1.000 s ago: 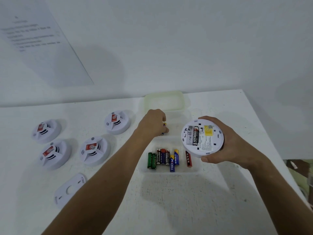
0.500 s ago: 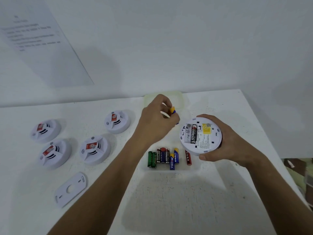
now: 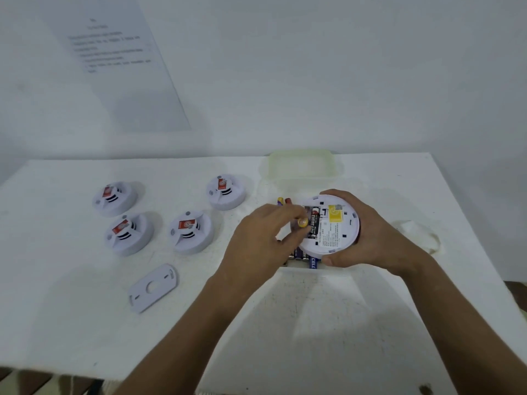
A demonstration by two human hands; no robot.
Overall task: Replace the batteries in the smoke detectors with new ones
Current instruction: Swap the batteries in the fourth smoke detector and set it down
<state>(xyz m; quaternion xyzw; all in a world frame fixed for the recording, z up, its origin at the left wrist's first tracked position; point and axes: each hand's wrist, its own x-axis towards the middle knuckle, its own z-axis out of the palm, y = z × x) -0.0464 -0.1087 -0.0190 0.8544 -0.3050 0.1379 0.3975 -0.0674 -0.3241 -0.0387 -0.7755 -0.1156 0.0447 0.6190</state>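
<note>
Left grip: the left hand (image 3: pixel 265 238) pinches a new battery (image 3: pixel 302 222) between curled fingertips; only its yellow end shows, the rest is hidden by the fingers.
Right grip: the right hand (image 3: pixel 368 238) wraps around the rim of the open detector (image 3: pixel 328 228), back side up, held above the battery tray (image 3: pixel 313 270).
Key relation: the battery sits just at the left edge of the detector's compartment, touching or nearly touching it; which cannot be told. One black battery (image 3: pixel 314 223) already lies in the right-hand slot, its long axis running away from the person. The empty slot is beside it on the left, directly under the pinched battery.
Judged next move: the battery probably needs to be laid parallel to the black one and pressed in. Its polarity cannot be read here.
Nearer hand: the left hand, already at the slot.
Possible obstruction: the left fingers themselves cover the slot.
Surroundings: spare batteries (image 3: pixel 303 255) in the tray show below the detector; two more batteries (image 3: pixel 283 201) lie behind the left hand. Four closed detectors (image 3: pixel 190 231) stand well apart to the left on the surface (image 3: pixel 85 323), with a loose mounting plate (image 3: pixel 152 287) nearer the person and a pale lid (image 3: pixel 301 163) at the far edge.
</note>
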